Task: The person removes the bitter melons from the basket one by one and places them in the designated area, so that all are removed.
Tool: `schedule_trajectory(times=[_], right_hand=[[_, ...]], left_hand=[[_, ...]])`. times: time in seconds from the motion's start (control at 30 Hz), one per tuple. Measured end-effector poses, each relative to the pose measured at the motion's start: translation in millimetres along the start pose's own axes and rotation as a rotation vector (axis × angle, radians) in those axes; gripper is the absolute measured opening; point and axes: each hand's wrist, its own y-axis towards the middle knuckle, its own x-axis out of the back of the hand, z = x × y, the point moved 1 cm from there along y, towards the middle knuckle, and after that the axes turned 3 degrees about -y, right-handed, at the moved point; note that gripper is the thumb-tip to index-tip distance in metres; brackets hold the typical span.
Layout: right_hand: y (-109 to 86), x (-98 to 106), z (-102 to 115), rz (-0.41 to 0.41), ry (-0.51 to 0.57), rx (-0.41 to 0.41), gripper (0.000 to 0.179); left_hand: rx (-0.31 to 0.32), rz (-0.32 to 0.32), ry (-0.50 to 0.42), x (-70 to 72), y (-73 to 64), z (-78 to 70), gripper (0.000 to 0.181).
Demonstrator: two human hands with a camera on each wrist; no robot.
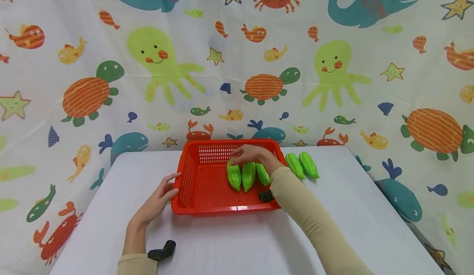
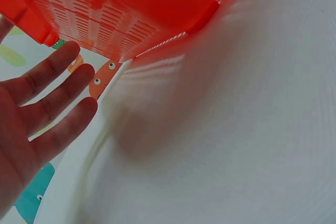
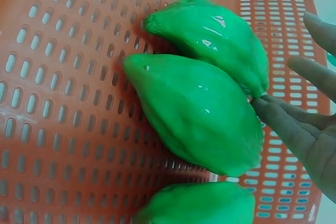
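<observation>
A red plastic basket (image 1: 209,184) with slotted sides stands on the white table. Inside it, towards the right, lie three glossy green tapered fruits (image 1: 233,177) side by side. My right hand (image 1: 251,154) reaches over them, its fingers spread and the thumb tip right at the end of one green fruit (image 3: 194,114) in the right wrist view. At the basket's left side is my left hand (image 1: 157,199), fingertips by the rim. The left wrist view shows that hand's fingers (image 2: 58,100) extended and apart beneath the basket's slotted wall.
Two more green fruits (image 1: 309,164) lie on the table (image 1: 214,246) just right of the basket. A curtain (image 1: 229,85) printed with sea animals hangs behind the table. Each wrist carries a small black camera (image 1: 163,251).
</observation>
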Motion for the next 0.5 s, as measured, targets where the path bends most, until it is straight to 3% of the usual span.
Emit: schedule_trajectory(times=[0.3, 0.5], right_hand=[[-0.2, -0.4, 2.1, 0.031, -0.018, 0.000, 0.054], [0.6, -4.7, 7.3, 0.043, -0.163, 0.020, 0.048]], left_hand=[[-0.007, 0.002, -0.005, -1.4, -1.9, -0.2, 0.058], [0.001, 0.002, -0.007, -1.2, -2.4, -0.4, 0.059]])
